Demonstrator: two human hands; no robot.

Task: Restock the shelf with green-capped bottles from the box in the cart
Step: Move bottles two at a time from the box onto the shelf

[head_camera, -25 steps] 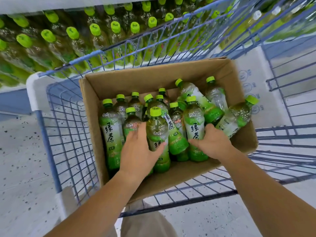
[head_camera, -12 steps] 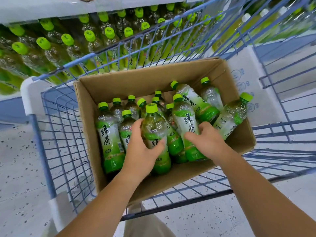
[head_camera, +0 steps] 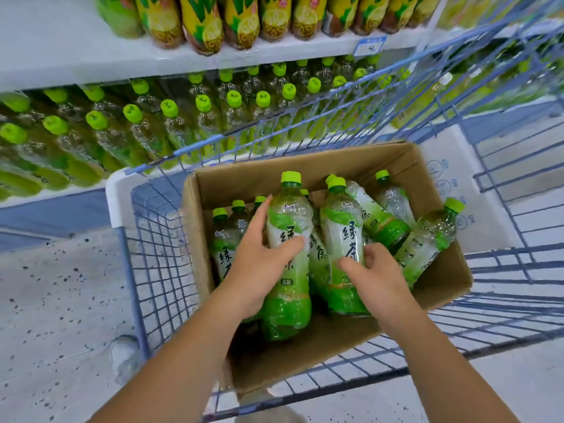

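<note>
- first bottle [head_camera: 288, 288]: roughly upright near the middle of the box [head_camera: 305, 358], green cap pointing to 12. Its cap sits higher in view than the caps at its 9 o'clock.
- left hand [head_camera: 256, 270]: clamped on the first bottle at label height. The thumb lies across the front and the fingers wrap the 9 o'clock side.
- second bottle [head_camera: 341, 227]: just beside the first at its 3 o'clock, cap at 12, leaning slightly.
- right hand [head_camera: 378, 279]: clamped on the second bottle's lower label, thumb on the front and fingers curled round the 3 o'clock side.
- upright bottles [head_camera: 224, 242]: a cluster against the box wall at 9 o'clock, caps up.
- tipped bottles [head_camera: 427, 239]: several lie slanted at 1–3 o'clock in the box, caps toward 1–2.
- box: open brown cardboard, sitting inside the cart [head_camera: 152, 270], which is blue wire.
- white carton [head_camera: 448, 178]: blue print, in the cart at the box's 2 o'clock.
- shelf [head_camera: 76, 53]: beyond the cart, 10–12 o'clock. Rows of shelved bottles [head_camera: 171, 117] with green caps sit under the board.
- yellow-label bottles [head_camera: 201, 25]: on the tier above, with a price tag [head_camera: 370, 45] on its edge at 1 o'clock.
- floor [head_camera: 45, 300]: speckled grey, at 8 o'clock of the cart.
</note>
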